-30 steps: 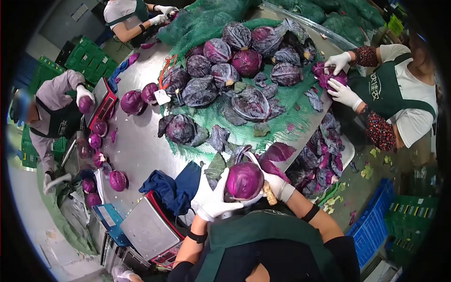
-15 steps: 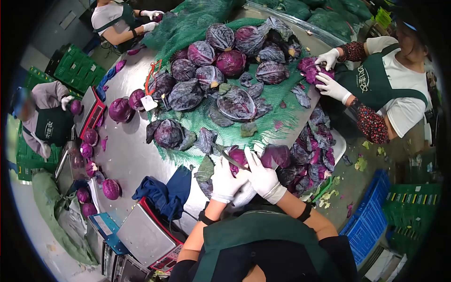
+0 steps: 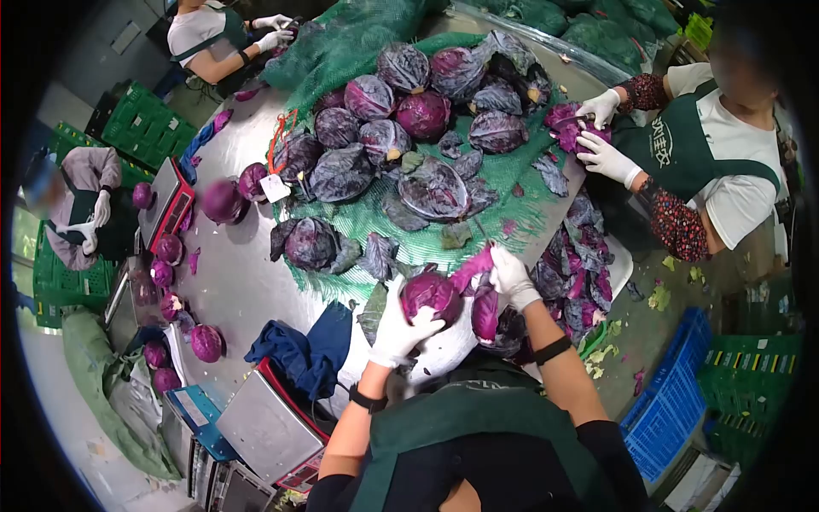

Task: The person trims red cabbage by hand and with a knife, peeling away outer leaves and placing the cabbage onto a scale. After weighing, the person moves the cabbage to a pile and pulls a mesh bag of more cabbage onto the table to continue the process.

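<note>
In the head view, purple cabbage (image 3: 429, 295) as centre of the dial: held between green apron (image 3: 461, 418) and green netting (image 3: 522, 235) by the gloved left hand (image 3: 397, 331), half-curled, fingers up the nine-o'clock side, thumb across the six-o'clock side. Between two and three o'clock, right hand (image 3: 512, 277), fingers pinched tight on a bright purple leaf (image 3: 471, 270); no telling whether joined to the cabbage. Just beyond, a thin dark strip (image 3: 481, 229), too small to identify.

Probably weighty, firm and slick to a glove, with crisp, easily split leaves; best cupped low, clear of the leaf.

At four, close by, a darker leaf (image 3: 485, 316); at five, white wrapping (image 3: 450, 346). At twelve, a pile of cabbages (image 3: 424, 117), limiting room forward. Farther out, near three, leaf scraps (image 3: 576, 277); near eight, blue cloth (image 3: 294, 352) and scale (image 3: 264, 418).
</note>
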Demonstrator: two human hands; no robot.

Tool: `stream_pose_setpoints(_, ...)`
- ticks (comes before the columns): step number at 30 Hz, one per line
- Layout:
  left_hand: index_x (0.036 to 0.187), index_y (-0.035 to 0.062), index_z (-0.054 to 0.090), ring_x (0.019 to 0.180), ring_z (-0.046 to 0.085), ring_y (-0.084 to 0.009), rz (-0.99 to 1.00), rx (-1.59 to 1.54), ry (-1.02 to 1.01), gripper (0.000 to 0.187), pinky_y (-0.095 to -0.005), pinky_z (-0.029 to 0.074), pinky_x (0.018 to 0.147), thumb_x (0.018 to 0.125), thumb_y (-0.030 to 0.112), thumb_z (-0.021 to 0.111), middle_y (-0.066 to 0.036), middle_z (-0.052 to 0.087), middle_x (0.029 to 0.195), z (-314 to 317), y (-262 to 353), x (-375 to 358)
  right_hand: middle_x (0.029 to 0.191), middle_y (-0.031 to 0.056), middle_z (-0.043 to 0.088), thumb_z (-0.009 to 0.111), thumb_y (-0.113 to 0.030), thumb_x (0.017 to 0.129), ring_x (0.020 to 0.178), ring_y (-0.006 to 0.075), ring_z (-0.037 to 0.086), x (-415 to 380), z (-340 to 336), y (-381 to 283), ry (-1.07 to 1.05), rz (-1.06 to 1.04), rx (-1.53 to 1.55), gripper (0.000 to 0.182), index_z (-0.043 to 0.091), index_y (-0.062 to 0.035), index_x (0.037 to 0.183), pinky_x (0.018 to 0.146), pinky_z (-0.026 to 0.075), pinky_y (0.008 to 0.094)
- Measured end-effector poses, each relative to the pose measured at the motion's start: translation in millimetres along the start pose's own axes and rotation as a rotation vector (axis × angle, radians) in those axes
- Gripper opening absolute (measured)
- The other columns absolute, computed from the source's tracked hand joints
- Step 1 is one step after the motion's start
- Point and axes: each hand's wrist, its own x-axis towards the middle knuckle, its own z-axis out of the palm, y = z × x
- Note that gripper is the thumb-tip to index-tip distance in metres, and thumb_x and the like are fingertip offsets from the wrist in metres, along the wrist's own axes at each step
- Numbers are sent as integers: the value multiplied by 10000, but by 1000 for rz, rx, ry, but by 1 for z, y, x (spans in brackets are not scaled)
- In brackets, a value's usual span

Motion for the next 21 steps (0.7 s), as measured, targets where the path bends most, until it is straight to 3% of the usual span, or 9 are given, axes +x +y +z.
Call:
stream_pose_setpoints(2,1326,-44,323,1109,517,-341,-80,-486,55,1010,-393,422,944,574,401,828,-235,481,1210,12,-25,-7,594,48,557,422,-251,958,389,116,463,0,-7,-10,-68,103,-57,227,555,-72,998,361,381,257)
stream_pose_setpoints(5,1328,-28,335,1134,501,-343,1,-30,77,1005,-396,409,960,571,414,826,-238,473,1227,13,-3,-8,878,137,638,468,-277,941,461,157,553,-52,3,-63,-182,-248,296,495,331,-28,1345,423,461,271)
stream_pose_setpoints(7,1322,-20,365,1165,458,-332,86,51,51,975,-397,365,992,564,377,831,-208,446,1261,20,15,2,1198,224,533,516,-324,899,578,218,638,-39,29,-33,-23,-1023,-349,659,222,-39,1415,496,511,318)
stream_pose_setpoints(9,1336,-4,365,1189,427,-363,235,286,64,974,-424,340,1010,558,377,808,-217,441,1281,29,21,7,1368,248,364,532,-370,863,674,279,665,-85,36,-58,-126,-735,-895,724,201,-61,1428,557,534,365)
stream_pose_setpoints(13,1379,28,312,1233,371,-365,237,423,7,1011,-457,329,1003,562,376,795,-206,402,1336,35,30,12,1327,187,416,515,-360,865,703,278,654,-87,39,-66,-123,-543,-1047,539,392,-117,1330,564,533,374)
stream_pose_setpoints(14,1384,62,306,1210,366,-362,131,423,-81,1052,-482,349,969,538,447,799,-170,354,1377,34,34,11,1279,119,466,499,-283,869,775,256,642,-59,32,-30,-68,-1030,-1235,322,543,-121,1143,618,535,339)
stream_pose_setpoints(18,1382,62,311,1267,313,-411,323,356,-156,1039,-487,358,985,538,379,826,-197,295,1420,16,30,7,768,49,594,484,-172,869,679,209,604,-48,16,-52,141,-1042,-833,194,629,-118,986,592,502,316)
stream_pose_setpoints(19,1377,58,321,1278,297,-432,371,371,-178,1024,-488,344,1006,540,354,832,-215,291,1416,6,25,3,759,67,586,479,-131,865,639,228,608,-49,-5,-48,-118,-346,-507,218,621,-109,1028,581,502,319)
stream_pose_setpoints(21,1380,39,313,1332,225,-416,343,260,-244,1072,-450,242,1086,503,298,872,-267,199,1441,-12,-6,-14,766,90,602,488,-117,869,593,233,604,-4,-37,17,-14,-443,-523,246,586,-104,1094,562,494,318)
